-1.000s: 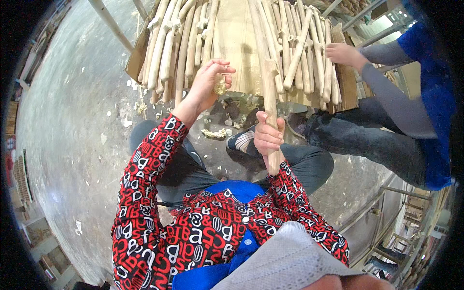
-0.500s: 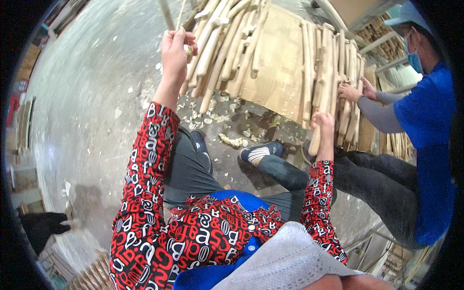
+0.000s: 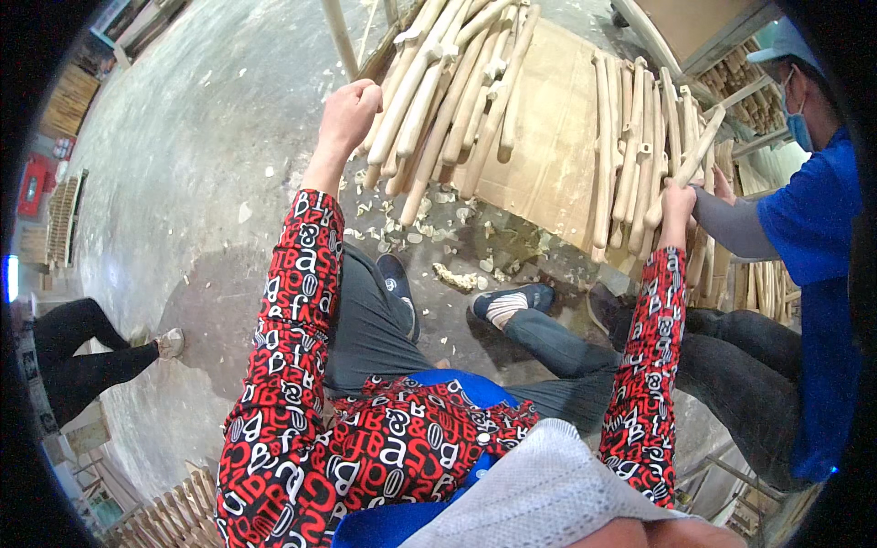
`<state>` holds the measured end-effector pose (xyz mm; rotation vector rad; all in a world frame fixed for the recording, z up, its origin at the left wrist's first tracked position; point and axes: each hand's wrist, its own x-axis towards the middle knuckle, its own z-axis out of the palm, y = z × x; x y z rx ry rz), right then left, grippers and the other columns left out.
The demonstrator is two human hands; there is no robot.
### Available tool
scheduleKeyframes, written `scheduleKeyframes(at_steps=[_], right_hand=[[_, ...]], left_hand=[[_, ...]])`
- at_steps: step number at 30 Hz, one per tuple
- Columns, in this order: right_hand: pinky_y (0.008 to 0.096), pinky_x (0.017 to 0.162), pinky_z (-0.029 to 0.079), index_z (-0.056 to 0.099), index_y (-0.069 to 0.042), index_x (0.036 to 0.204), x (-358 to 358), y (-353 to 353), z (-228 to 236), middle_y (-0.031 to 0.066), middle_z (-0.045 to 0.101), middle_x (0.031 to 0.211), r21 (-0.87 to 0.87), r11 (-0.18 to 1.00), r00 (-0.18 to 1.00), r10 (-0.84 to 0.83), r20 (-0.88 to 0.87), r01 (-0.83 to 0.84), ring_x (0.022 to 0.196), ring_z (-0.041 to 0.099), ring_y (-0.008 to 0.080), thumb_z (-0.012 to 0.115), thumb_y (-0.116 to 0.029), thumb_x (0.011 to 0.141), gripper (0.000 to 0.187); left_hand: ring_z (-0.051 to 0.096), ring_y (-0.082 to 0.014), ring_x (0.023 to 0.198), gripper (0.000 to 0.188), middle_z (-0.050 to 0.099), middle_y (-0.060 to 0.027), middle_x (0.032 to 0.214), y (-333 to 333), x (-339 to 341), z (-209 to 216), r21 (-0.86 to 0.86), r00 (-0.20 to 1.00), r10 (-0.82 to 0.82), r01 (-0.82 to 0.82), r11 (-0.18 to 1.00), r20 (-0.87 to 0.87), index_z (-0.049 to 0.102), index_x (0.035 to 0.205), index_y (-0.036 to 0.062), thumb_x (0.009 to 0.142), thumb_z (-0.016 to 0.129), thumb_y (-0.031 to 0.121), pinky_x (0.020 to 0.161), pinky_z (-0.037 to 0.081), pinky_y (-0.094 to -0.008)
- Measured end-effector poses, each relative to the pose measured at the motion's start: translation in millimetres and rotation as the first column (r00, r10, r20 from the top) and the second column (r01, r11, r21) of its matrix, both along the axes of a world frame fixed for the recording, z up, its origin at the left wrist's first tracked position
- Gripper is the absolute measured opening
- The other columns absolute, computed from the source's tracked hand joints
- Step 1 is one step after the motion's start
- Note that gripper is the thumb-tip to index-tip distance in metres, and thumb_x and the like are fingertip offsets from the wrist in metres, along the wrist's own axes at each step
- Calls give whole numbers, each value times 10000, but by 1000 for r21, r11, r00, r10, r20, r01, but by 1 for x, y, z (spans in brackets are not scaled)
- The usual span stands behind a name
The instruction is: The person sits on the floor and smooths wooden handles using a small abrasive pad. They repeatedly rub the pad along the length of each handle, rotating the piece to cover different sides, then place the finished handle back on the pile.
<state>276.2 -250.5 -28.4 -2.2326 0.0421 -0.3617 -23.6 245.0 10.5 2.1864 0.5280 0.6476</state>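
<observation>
My right hand (image 3: pixel 676 199) is closed around the lower part of a pale wooden leg (image 3: pixel 702 146), a long rounded stick tilted up to the right. It is above the right-hand row of similar wooden legs (image 3: pixel 630 169), close to a co-worker's gloveless fingers and grey sleeve (image 3: pixel 738 222). My left hand (image 3: pixel 351 115) makes a fist beside the left pile of wooden legs (image 3: pixel 448 100); whatever it may hold is hidden. Some legs in that pile have knobbed or notched blocks on them.
Bare cardboard (image 3: pixel 553 114) lies between the two piles. Wood shavings (image 3: pixel 429 224) litter the concrete floor near my shoes (image 3: pixel 521 300). A co-worker in a blue shirt (image 3: pixel 808 215) stands close on the right. Another person's dark-trousered legs (image 3: pixel 87 342) are at the left.
My right hand has moved right and up with a wooden leg, toward the co-worker's side. A small roundish thing seen in my left hand before no longer shows. Another person's legs came into view.
</observation>
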Motion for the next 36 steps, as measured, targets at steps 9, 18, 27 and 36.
scheduleKeyframes(at_steps=[9,18,27,36], right_hand=[[427,814,468,641,-19,1010,2,100,-23,184,643,955,-276,956,837,229,497,-98,925,589,376,567,-158,812,253],[423,824,522,508,2,1157,-165,340,-88,163,606,1061,924,380,326,878,-352,-27,1002,614,281,519,-216,941,307],[485,685,513,606,-91,982,-181,371,-131,86,627,817,892,196,262,911,-320,407,728,614,276,410,-307,960,292],[483,782,492,539,-101,1186,-259,429,4,91,638,1043,971,225,37,974,-223,-77,914,624,242,393,-371,944,391]], left_hand=[[629,-375,769,344,624,-217,768,-27,14,10,173,995,-17,35,984,-100,611,951,21,962,450,325,693,475,-427],[523,-82,539,237,600,-18,673,3,10,20,-104,991,83,-72,992,106,608,1073,40,939,486,191,510,421,-249],[656,-220,619,375,677,-159,937,50,20,-70,-194,839,-78,-34,980,-539,594,1178,39,844,422,58,547,518,-350],[676,-220,800,387,686,-129,948,140,-21,-100,-425,888,-46,-174,888,-458,618,1140,0,842,609,247,609,537,-330]])
